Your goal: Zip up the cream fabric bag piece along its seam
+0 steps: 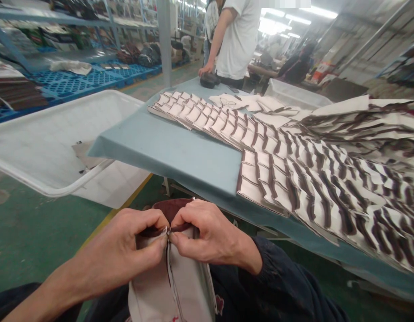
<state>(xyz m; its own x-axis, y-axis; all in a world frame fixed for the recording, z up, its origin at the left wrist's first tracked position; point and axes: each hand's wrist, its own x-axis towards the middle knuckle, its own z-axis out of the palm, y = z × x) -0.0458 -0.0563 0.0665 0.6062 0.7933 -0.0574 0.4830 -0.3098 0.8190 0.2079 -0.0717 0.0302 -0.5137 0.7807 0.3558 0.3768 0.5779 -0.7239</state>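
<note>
A cream and dark brown sewn fabric piece [193, 286] hangs over my lap, with a seam running down its middle. At its upper edge my left hand [136, 246] pinches the cloth left of the seam between thumb and forefinger. Just across the seam, my right hand [207, 232] grips the other side in the same way, and the fingertips of both hands nearly meet. A dark brown part [170, 209] of the piece shows behind my fingers. What lies exactly between the fingertips is too small to make out.
Overlapping rows of cream and brown fabric pieces [267, 174] cover the right of a blue-green table [180, 147]. To the left stands a white bin [59, 120] with a flat piece inside. Across the table a person [237, 40] rests a hand near a black object [209, 80].
</note>
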